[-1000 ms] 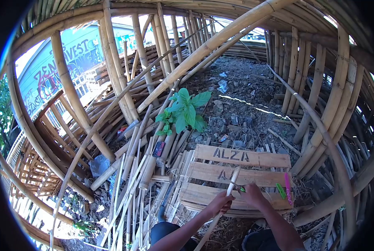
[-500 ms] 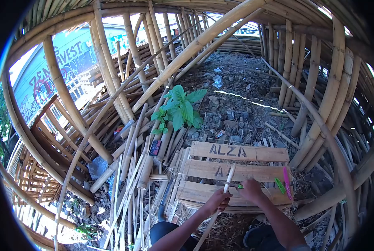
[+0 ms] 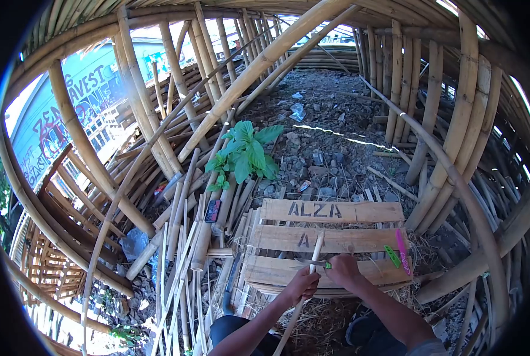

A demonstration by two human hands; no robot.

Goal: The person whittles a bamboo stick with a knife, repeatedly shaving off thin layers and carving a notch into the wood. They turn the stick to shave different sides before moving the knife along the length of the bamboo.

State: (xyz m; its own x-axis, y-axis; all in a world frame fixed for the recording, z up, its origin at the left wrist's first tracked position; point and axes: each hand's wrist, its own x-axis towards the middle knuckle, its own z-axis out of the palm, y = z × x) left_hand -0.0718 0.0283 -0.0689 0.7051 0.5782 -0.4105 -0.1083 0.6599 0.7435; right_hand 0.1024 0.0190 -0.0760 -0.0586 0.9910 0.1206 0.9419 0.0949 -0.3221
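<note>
A pale bamboo stick (image 3: 317,248) slants up over a slatted wooden crate (image 3: 330,210) with dark lettering. My left hand (image 3: 302,283) is closed around the stick below its upper end. In my right hand (image 3: 343,271) is a knife with a green handle (image 3: 328,265), its blade (image 3: 307,261) lying across the stick just above my left hand. On the crate's right side lie a green object (image 3: 392,256) and a pink object (image 3: 403,251), side by side.
Long bamboo strips (image 3: 173,279) and poles lie left of the crate. A phone-like object (image 3: 212,210) rests on a pole. Beyond are a leafy plant (image 3: 247,153) and stony ground (image 3: 330,142). A curved pole (image 3: 463,187) rises at the right.
The view has shifted slightly, so the surroundings sit further left. The knife blade now shows more clearly across the stick. Both hands keep their holds.
</note>
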